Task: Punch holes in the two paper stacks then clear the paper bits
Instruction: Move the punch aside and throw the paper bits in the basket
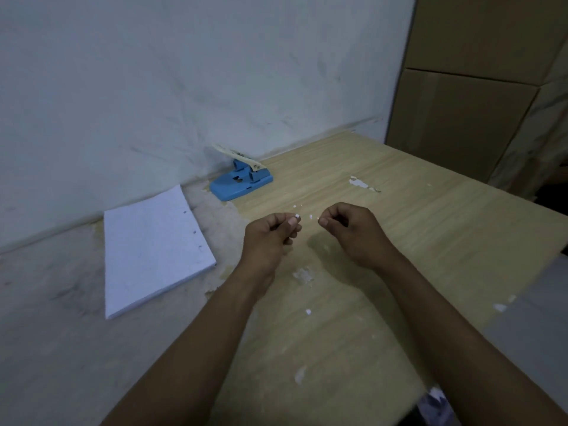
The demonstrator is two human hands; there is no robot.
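A white paper stack (153,247) with punched holes along its right edge lies on the left of the table. Beyond it, against the wall, stands a blue hole punch (241,182) with a cream lever raised. My left hand (270,235) is curled over the table's middle, pinching a small white paper bit (297,216) at its fingertips. My right hand (350,230) is curled just to its right, fingertips pinched together; whether it holds a bit I cannot tell. Tiny white bits (296,206) lie on the wood beyond the hands, and another bit (308,311) lies nearer me.
The wooden table (430,216) has chipped, peeling patches on its surface, worn bare on the left. A pale wall runs behind it. Stacked cardboard boxes (479,87) stand at the right rear. Crumpled paper (436,398) shows below the table's front-right edge.
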